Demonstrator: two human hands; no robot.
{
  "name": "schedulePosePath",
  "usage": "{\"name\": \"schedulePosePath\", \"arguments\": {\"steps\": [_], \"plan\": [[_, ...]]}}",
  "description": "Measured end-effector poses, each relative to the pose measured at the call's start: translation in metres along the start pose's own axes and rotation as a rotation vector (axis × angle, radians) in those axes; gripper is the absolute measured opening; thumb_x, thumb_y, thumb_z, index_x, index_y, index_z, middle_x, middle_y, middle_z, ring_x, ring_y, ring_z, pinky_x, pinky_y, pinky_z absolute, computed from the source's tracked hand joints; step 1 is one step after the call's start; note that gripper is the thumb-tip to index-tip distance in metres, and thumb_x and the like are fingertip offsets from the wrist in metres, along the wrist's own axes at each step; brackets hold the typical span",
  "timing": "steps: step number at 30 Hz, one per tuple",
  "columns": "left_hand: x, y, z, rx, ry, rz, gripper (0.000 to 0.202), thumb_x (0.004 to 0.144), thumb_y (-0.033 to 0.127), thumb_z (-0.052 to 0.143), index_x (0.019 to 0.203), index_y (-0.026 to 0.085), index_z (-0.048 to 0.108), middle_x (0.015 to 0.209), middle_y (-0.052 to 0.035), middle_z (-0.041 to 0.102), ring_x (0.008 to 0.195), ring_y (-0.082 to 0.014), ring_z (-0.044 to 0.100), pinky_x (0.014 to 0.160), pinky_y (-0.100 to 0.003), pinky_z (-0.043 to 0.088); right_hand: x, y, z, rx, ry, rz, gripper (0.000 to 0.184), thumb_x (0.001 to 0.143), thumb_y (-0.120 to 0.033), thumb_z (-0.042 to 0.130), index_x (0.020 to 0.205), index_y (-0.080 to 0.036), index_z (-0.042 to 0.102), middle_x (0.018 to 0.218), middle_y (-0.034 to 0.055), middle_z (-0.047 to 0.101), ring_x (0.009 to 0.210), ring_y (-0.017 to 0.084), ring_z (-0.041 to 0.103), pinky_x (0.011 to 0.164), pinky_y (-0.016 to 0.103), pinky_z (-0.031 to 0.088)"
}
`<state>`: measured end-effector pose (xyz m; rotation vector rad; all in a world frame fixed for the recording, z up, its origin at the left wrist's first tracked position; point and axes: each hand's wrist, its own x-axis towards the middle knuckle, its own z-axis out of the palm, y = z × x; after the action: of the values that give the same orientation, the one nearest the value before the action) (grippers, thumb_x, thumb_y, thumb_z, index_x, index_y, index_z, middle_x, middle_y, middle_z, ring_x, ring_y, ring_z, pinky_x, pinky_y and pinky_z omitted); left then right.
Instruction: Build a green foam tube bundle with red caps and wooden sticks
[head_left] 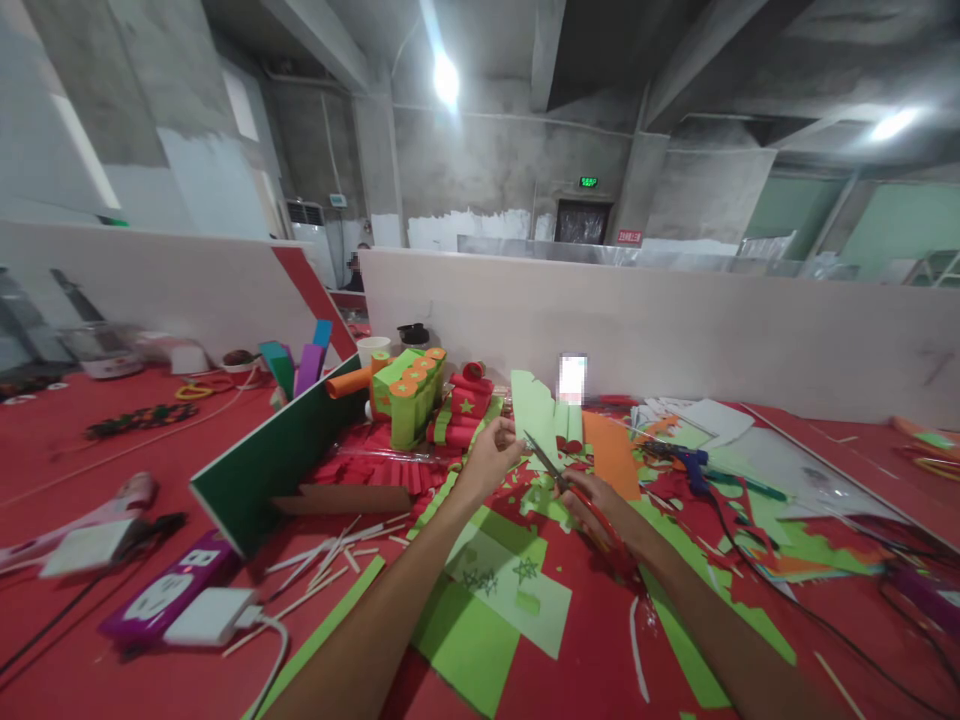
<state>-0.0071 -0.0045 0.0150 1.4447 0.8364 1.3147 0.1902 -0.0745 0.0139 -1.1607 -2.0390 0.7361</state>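
Observation:
My right hand (589, 500) grips a pair of scissors (551, 468) by their red-orange handles. The blades point up and left, toward the fingertips of my left hand (496, 458). Those fingers are pinched together at the edge of a pale green sheet of paper (534, 408), whose upper part stands up with an uneven top edge. Whether the blades touch the paper, I cannot tell. Below my hands lies a pale sheet with drawn stars (510, 588), partly over a brighter green sheet (466, 645). Green paper scraps (544, 498) are scattered under the scissors.
Left of my hands stand green and orange paper rolls (412, 395), red rolls with stars (466, 408) and a dark green board (277, 455). A lit phone (572, 380) leans behind. On the right lie an orange sheet (611, 455) and a blue glue gun (694, 468) with its cord.

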Motion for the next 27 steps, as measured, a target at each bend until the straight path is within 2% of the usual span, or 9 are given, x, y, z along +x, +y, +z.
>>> {"name": "schedulePosePath", "arguments": {"steps": [5,10,19,27], "plan": [[0.000,-0.002,-0.001,0.017,-0.013,0.001,0.021,0.070,0.023,0.063,0.083,0.018,0.048,0.069,0.0033,0.058,0.065,-0.0106,0.058,0.062,-0.022,0.047,-0.001,-0.005,-0.002,-0.008,-0.021,0.000,0.040,0.087,-0.057,0.045,0.090,-0.020,0.058,0.069,-0.0009,0.052,0.056,0.013,0.047,0.053,0.023,0.038],[0.002,-0.005,-0.001,0.025,-0.022,0.016,0.022,0.069,0.023,0.063,0.082,0.019,0.047,0.067,0.0045,0.055,0.065,-0.0108,0.058,0.064,-0.023,0.047,0.001,0.002,-0.001,-0.029,-0.026,-0.014,0.037,0.088,-0.054,0.045,0.090,-0.019,0.058,0.071,-0.0005,0.051,0.060,0.013,0.048,0.054,0.023,0.039],[0.004,-0.011,-0.004,0.052,-0.034,0.027,0.023,0.070,0.024,0.064,0.083,0.018,0.047,0.067,0.0038,0.056,0.063,-0.0108,0.058,0.062,-0.023,0.045,0.000,0.003,-0.001,-0.019,-0.035,0.008,0.036,0.088,-0.053,0.046,0.092,-0.020,0.058,0.070,-0.0013,0.052,0.058,0.013,0.047,0.053,0.023,0.038],[0.003,-0.008,-0.003,0.038,-0.035,0.011,0.023,0.069,0.024,0.064,0.082,0.019,0.046,0.067,0.0045,0.055,0.064,-0.0104,0.057,0.062,-0.022,0.045,0.008,0.025,0.003,-0.008,-0.042,0.004,0.038,0.086,-0.055,0.047,0.088,-0.019,0.058,0.070,-0.0003,0.054,0.058,0.013,0.049,0.051,0.023,0.038]]}}
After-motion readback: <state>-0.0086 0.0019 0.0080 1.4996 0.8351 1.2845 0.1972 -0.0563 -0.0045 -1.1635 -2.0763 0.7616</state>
